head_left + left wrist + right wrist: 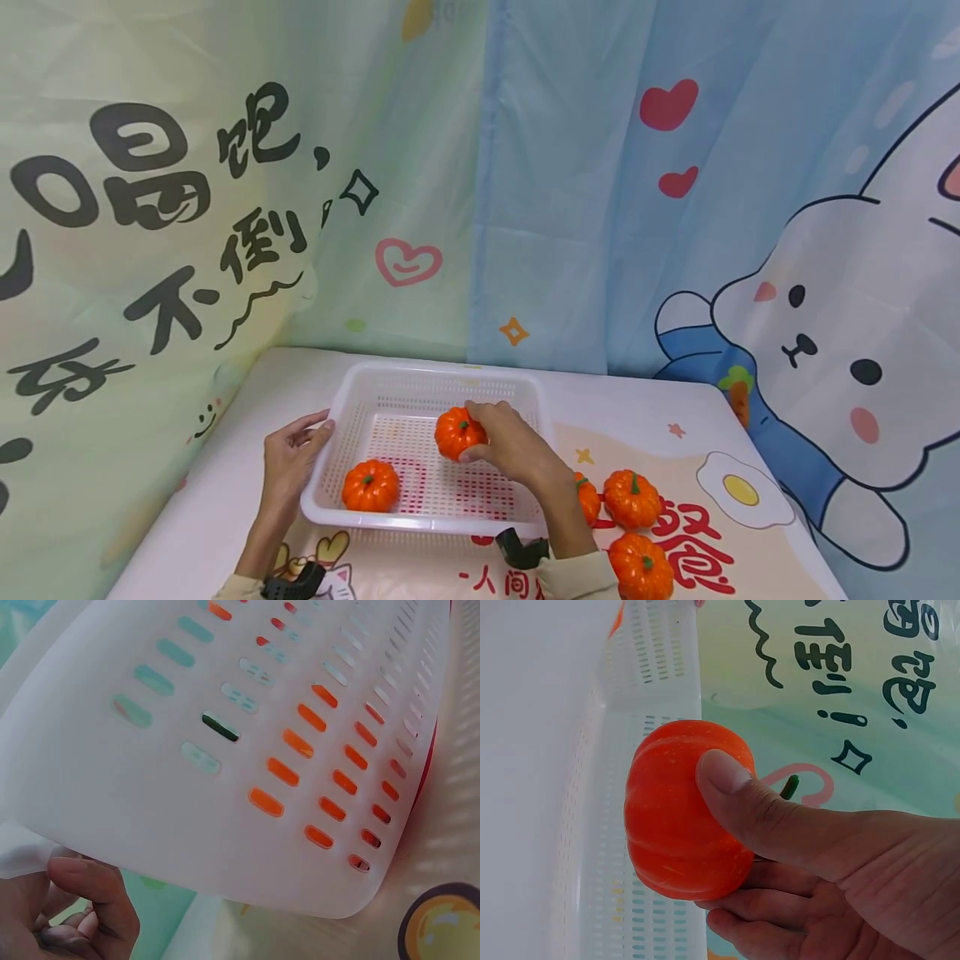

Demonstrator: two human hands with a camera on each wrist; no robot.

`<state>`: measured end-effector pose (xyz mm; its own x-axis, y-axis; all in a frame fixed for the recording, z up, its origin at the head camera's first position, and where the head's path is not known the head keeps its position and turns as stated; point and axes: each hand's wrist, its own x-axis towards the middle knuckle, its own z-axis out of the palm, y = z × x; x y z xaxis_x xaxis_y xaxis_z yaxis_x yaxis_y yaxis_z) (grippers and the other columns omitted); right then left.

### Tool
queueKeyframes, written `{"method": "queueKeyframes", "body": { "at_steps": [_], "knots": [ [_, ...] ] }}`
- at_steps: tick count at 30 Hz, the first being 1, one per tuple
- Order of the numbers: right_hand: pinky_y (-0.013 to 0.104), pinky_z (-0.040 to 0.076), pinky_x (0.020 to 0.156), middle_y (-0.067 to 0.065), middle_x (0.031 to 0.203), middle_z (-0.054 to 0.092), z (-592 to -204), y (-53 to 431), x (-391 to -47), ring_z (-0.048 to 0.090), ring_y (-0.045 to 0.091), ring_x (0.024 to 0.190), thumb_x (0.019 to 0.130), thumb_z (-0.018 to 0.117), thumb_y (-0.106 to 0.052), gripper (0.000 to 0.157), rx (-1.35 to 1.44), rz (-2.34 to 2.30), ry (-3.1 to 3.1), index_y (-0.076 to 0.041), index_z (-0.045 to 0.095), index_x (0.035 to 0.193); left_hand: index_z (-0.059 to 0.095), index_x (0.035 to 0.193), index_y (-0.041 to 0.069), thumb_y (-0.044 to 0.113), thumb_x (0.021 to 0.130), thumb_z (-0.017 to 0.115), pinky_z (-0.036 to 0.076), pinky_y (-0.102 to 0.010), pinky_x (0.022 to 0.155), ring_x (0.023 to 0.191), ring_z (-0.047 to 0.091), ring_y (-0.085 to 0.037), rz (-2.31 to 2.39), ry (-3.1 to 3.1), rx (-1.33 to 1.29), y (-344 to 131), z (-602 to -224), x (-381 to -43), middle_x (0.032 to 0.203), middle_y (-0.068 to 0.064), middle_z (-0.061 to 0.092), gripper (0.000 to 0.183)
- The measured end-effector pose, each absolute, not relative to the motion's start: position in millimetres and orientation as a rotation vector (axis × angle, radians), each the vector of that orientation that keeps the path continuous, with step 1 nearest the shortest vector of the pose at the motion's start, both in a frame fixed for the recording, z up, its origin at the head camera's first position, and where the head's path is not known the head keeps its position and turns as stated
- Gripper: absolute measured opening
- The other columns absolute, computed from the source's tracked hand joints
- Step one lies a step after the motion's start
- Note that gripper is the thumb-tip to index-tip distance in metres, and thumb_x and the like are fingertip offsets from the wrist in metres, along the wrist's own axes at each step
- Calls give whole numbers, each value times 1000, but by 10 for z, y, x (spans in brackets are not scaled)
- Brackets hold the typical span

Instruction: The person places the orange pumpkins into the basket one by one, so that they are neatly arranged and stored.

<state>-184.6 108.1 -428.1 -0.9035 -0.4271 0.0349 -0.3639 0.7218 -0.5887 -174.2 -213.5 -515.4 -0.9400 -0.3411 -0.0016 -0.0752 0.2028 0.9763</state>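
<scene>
A white plastic basket (420, 522) with slotted walls stands on the table. My left hand (288, 462) grips its left rim; in the left wrist view the thumb (71, 871) and curled fingers meet at the edge. My right hand (517, 446) holds an orange toy pumpkin (456, 435) over the inside of the basket. In the right wrist view the thumb lies across that pumpkin's side, with fingers beneath and its green stem pointing away. Another pumpkin (371, 486) sits in the basket's front left corner, showing orange through the slots in the left wrist view.
Right of the basket, a pumpkin (632, 498) and a nearer pumpkin (642, 567) rest on the printed tablecloth (750, 542). A third pumpkin (587, 498) is partly hidden behind my right forearm. A printed curtain (555, 183) hangs behind the table.
</scene>
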Motion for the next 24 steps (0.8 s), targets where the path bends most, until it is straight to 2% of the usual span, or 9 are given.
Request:
{"method": "queueKeyframes", "body": {
  "at_steps": [13, 24],
  "knots": [
    [58, 54, 112, 20, 137, 71, -4273, 1009, -1883, 60, 38, 123, 89, 90, -15, 73, -672, -900, 2802, 6, 59, 152, 71, 143, 3, 38, 108, 70, 65, -21, 76, 93, 76, -19, -1821, -2272, 379, -2144, -5173, -1746, 132, -26, 74, 50],
    [53, 55, 113, 16, 135, 73, -4245, 897, -1958, 61, 33, 120, 90, 90, -18, 73, -729, -849, 2792, 3, 59, 152, 71, 143, 3, 37, 108, 70, 64, -19, 74, 91, 75, -18, -1817, -2276, 375, -2164, -5160, -1746, 129, -27, 74, 48]
  ]
}}
